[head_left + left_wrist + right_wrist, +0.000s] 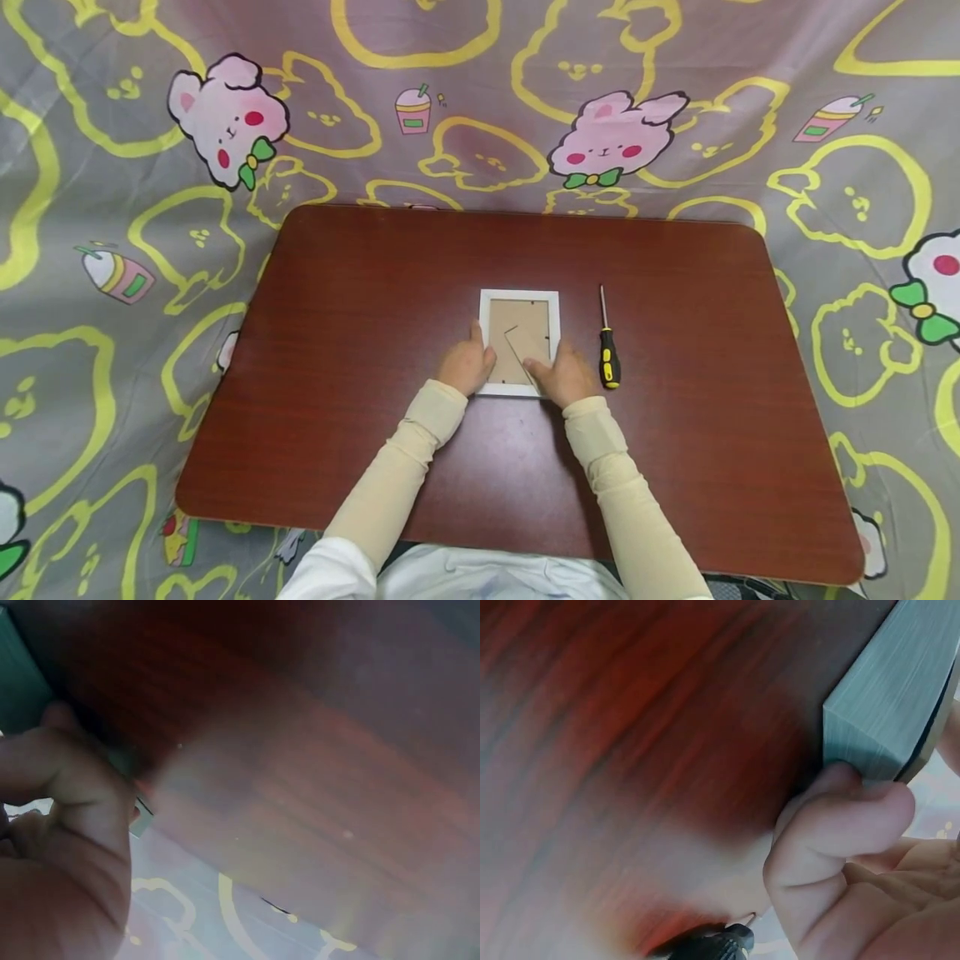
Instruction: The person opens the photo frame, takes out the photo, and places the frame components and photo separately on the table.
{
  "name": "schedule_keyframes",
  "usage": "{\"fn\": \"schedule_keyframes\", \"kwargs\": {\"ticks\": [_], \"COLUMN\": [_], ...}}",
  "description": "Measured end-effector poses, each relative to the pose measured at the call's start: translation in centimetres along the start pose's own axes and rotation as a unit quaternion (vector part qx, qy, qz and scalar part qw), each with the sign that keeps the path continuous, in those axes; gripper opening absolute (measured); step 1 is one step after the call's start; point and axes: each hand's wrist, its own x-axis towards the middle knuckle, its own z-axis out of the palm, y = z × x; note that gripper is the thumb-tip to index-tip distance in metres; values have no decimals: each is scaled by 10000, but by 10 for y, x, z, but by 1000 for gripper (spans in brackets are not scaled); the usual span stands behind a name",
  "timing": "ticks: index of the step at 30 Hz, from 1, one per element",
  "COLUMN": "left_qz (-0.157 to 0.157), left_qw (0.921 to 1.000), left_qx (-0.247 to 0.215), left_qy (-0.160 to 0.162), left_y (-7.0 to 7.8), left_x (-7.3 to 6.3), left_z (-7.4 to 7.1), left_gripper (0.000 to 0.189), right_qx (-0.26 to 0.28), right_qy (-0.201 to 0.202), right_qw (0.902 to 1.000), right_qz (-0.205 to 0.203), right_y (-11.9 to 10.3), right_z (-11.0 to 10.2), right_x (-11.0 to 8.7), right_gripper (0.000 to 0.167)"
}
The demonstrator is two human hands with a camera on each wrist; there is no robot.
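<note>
A white picture frame [519, 295] lies back up near the middle of the table, its brown backing board [501, 312] and the fold-out stand [529, 343] facing me. My left hand [463, 365] grips the frame's left side, thumb on top near the lower corner. At the lower right, my right hand [568, 379] holds the opposite side, its thumb over the stand's lower part. In the right wrist view, the fingers [840, 825] curl against the frame's corner [862, 750]. The left wrist view shows only a sliver of the frame [22, 675] beside the bent fingers.
To the right of the frame lies a screwdriver [609, 358] with a black and yellow handle, its shaft toward the far edge. The reddish-brown table [360, 317] has rounded corners. Patterned cloth [480, 108] hangs behind it and at both sides.
</note>
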Motion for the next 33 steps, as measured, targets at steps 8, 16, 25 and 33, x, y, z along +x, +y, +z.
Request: {"fn": "schedule_keyframes", "kwargs": {"ticks": [8,16,25,33], "left_qz": [-189,693,1104,1117], "left_qw": [9981,9890,9627,9586], "left_qx": [171,695,1408,1643], "left_qy": [-568,-1103,-2031,-2039], "left_y": [-1,-23,-28,-22], "left_x": [3,18,29,30], "left_z": [-6,-25,-39,-40], "left_gripper": [71,119,148,147], "right_qx": [15,18,9,-123], "right_qy": [-51,-23,-15,7], "right_qw": [10000,10000,10000,9999], "right_qz": [21,26,37,-68], "right_y": [-2,-1,0,0], "right_z": [1,5,6,0], "right_x": [-1,1,2,1], "right_gripper": [83,79,78,79]}}
